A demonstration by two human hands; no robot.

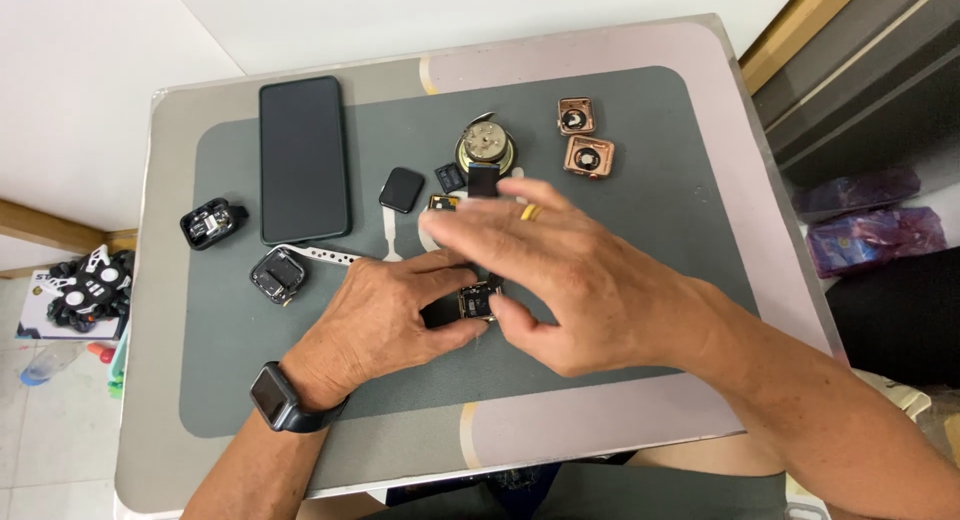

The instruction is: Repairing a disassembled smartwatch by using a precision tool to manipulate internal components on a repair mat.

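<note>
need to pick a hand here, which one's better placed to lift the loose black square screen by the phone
Left, probably. The left hand lies nearer the black square screen, while the right hand is over the small watch case.

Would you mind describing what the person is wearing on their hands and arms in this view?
Both forearms are bare, with no sleeves in view. The left hand has a dark smartwatch with a square blank screen and a dark band at the wrist. The right hand has a yellow ring on one finger. No gloves on either hand.
</note>
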